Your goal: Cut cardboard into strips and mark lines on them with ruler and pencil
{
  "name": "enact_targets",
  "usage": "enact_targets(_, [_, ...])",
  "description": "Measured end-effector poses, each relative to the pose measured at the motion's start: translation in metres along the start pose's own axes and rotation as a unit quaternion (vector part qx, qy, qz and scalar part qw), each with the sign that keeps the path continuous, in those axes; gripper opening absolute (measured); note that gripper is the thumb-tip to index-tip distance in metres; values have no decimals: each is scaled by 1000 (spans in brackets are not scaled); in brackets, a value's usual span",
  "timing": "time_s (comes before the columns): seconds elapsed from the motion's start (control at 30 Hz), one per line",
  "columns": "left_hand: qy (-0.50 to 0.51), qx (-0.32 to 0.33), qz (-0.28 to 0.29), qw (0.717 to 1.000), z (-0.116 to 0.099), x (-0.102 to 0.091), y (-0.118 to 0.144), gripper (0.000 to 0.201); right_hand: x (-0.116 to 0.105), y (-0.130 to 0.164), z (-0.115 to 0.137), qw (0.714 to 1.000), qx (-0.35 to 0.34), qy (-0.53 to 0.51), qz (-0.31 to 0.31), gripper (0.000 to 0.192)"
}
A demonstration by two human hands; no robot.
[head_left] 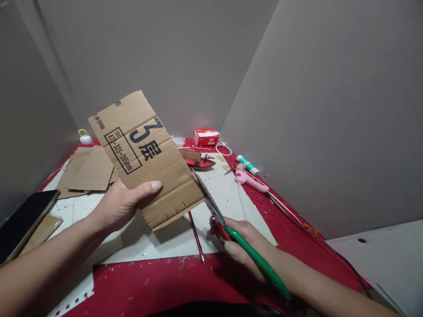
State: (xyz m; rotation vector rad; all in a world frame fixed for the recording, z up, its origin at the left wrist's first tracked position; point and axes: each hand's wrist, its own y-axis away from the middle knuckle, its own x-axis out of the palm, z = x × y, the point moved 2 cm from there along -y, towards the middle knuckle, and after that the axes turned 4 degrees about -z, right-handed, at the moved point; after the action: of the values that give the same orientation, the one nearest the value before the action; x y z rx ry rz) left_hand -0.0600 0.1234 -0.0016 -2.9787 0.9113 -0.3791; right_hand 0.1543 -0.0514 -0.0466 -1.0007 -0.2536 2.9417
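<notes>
printed cardboard panel (145, 156), light, stiff, likely creasing along its flutes, held above the table (158, 281) by left hand (124, 202) pinching its near edge; right hand (246, 244), fingers pressed together around green-handled shears (231, 229) at the panel's right edge.

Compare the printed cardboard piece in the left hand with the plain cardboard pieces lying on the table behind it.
The printed cardboard piece is held tilted above the table in the left hand; the plain cardboard pieces lie flat. The held one carries black lettering and small notches along its lower edge; the others show no print. Both are brown corrugated board.
</notes>
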Motion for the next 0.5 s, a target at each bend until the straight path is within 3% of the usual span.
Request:
enact_targets(0.27, [-2,-5,7,1000,1,2,1,57,4,4,-6,1000,24,3,-2,37])
enact_targets(0.5, [6,-21,20,1000,2,1,3,54,8,0,-3,999,10,-32,-26,45])
